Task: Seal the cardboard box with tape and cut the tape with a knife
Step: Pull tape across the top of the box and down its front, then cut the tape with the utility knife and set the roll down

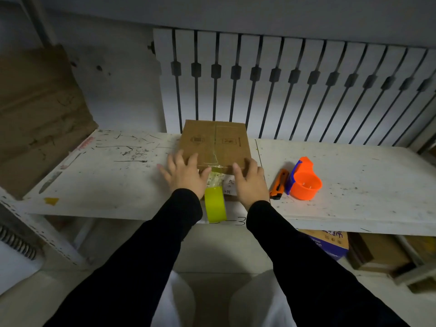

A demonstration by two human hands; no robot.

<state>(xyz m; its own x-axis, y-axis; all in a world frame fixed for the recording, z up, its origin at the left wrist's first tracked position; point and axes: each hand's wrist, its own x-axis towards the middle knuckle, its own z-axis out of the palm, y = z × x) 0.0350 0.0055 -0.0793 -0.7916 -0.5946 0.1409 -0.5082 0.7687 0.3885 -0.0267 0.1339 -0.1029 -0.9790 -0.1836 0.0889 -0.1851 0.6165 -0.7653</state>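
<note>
A brown cardboard box (213, 142) lies flat on the white table (354, 185), with a strip of clear tape along its middle seam. The tape runs over the box's near edge down to a yellow-green tape roll (215, 205), which hangs at the table's front edge between my wrists. My left hand (185, 173) rests with spread fingers on the box's near left corner. On the near right corner lies my right hand (250, 179), fingers apart. An orange utility knife (279, 184) lies on the table right of my right hand.
An orange and blue tape dispenser (304, 181) stands beside the knife. A white radiator (306, 86) runs behind the table. A large cardboard sheet (40, 114) leans at the left. Boxes (330, 241) sit under the table at the right.
</note>
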